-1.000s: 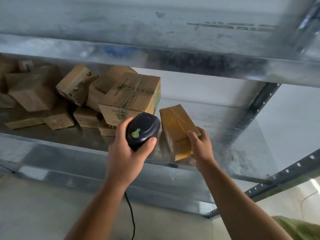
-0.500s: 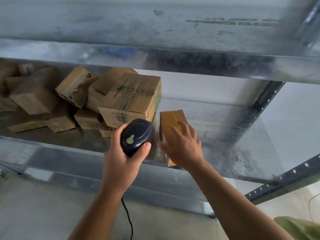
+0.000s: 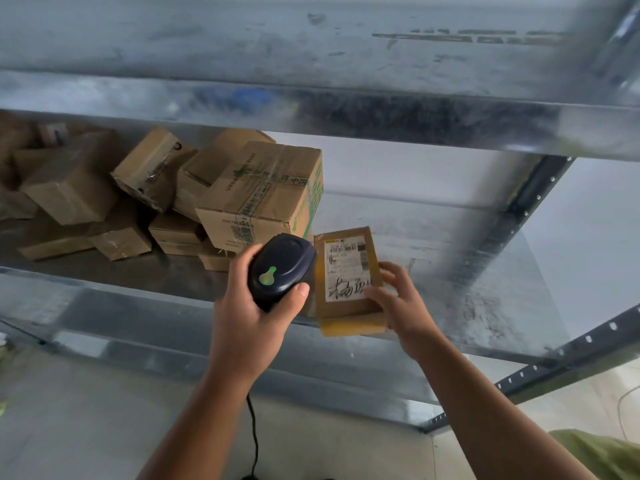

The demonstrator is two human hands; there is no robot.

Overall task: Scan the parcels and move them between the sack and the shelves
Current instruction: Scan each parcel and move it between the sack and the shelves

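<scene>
My left hand (image 3: 249, 327) grips a black corded scanner (image 3: 280, 270) with a green mark on its top, held just left of a small brown parcel (image 3: 349, 282). My right hand (image 3: 401, 306) holds that parcel by its right side at the front edge of the metal shelf (image 3: 485, 306). The parcel's white label with a barcode and handwriting faces me. A green sack (image 3: 602, 452) shows at the bottom right corner.
Several cardboard boxes are piled on the shelf's left half, the largest a green-printed box (image 3: 266, 192) right behind the scanner. Another metal shelf (image 3: 311, 109) runs overhead. A dark perforated upright (image 3: 519, 216) stands at the right, and a bare lower shelf lies below.
My right hand has turned the parcel so its labelled face points at me and pulled it toward the shelf's front edge. The scanner has stayed close beside it.
</scene>
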